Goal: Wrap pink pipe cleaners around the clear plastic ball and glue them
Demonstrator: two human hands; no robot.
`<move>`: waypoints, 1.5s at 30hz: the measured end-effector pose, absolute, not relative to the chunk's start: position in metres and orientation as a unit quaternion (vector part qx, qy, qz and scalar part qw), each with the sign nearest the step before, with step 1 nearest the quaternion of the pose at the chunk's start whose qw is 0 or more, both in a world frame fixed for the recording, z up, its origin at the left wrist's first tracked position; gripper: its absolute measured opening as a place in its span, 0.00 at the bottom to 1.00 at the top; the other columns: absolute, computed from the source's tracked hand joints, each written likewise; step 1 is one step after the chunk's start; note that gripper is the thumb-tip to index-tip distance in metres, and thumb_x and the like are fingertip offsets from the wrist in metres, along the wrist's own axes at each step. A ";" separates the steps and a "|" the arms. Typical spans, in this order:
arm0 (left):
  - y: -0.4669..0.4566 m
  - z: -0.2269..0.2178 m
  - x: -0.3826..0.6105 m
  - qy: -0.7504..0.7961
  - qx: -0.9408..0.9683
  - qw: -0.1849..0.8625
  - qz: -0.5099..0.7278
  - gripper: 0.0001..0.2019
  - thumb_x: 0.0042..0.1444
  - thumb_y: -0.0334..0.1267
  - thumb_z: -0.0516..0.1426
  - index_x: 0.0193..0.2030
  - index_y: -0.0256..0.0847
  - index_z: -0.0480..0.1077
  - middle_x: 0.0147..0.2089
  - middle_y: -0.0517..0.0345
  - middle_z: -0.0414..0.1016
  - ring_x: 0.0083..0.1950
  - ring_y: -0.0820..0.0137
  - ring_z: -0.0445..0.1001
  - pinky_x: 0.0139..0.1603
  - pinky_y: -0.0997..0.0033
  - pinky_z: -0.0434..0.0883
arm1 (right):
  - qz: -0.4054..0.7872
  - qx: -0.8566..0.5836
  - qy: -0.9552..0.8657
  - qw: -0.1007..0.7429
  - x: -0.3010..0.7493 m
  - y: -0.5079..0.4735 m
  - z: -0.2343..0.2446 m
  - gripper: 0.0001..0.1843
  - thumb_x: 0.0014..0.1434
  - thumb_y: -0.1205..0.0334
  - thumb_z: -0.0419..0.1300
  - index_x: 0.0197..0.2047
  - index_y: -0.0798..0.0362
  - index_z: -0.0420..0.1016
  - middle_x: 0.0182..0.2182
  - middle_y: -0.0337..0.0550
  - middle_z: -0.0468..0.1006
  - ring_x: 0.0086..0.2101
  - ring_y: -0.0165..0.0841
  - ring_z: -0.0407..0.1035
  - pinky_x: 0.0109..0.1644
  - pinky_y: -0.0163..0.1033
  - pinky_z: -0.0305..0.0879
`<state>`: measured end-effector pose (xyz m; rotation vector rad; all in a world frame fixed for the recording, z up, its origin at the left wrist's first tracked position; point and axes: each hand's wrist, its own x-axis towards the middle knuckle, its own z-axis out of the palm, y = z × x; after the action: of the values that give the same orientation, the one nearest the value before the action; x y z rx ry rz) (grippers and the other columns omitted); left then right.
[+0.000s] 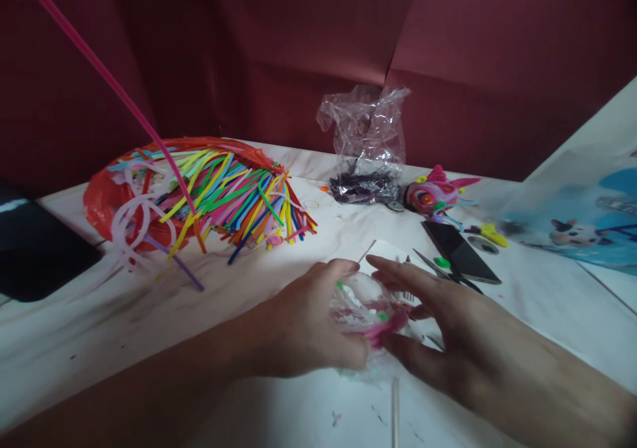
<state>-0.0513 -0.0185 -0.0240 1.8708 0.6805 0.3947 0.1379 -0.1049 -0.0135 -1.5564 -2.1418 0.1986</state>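
Observation:
A clear plastic bag with white, green and pink bits lies low in the middle, between my hands. My left hand closes round its left side, thumb and fingers curled on the plastic. A pink fuzzy piece shows at the bag's lower right. My right hand is on the other side, its fingers and thumb spread apart near the bag and the pink piece. Whether its fingertips touch either one I cannot tell. Some scissors lie just beyond my right hand, their handles partly hidden.
Colourful pipe cleaners fan out of a red plastic bag. Behind stands another clear bag with dark strands. A phone, a pink fuzzy figure and a blue printed bag lie right. A pink stem crosses upper left.

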 end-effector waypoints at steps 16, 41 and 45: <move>-0.018 -0.013 -0.049 0.258 0.744 0.599 0.147 0.33 0.44 0.31 0.62 0.58 0.42 0.59 0.44 0.58 0.73 0.40 0.66 0.72 0.32 0.74 0.68 | 0.112 -0.581 -0.785 0.181 0.141 -0.099 -0.001 0.35 0.55 0.77 0.63 0.65 0.62 0.60 0.42 0.42 0.65 0.41 0.35 0.64 0.40 0.29 0.71; -0.020 0.013 -0.020 0.277 0.730 0.618 0.093 0.28 0.40 0.33 0.57 0.52 0.39 0.60 0.39 0.58 0.68 0.39 0.66 0.68 0.34 0.71 0.61 | 0.318 -0.684 -0.639 0.150 0.150 -0.099 0.052 0.34 0.66 0.74 0.66 0.69 0.57 0.55 0.43 0.37 0.66 0.40 0.26 0.65 0.35 0.20 0.63; -0.021 0.015 -0.019 0.283 0.730 0.615 0.098 0.27 0.40 0.36 0.57 0.51 0.40 0.61 0.38 0.59 0.68 0.39 0.64 0.68 0.35 0.70 0.61 | 0.327 -0.684 -0.637 0.141 0.154 -0.097 0.051 0.34 0.67 0.74 0.64 0.69 0.57 0.53 0.43 0.36 0.66 0.39 0.26 0.65 0.36 0.22 0.62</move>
<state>-0.0190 -0.0205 0.0154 1.6818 0.6515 0.2249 0.1537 -0.0966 0.0513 -1.9740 -1.8390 0.9439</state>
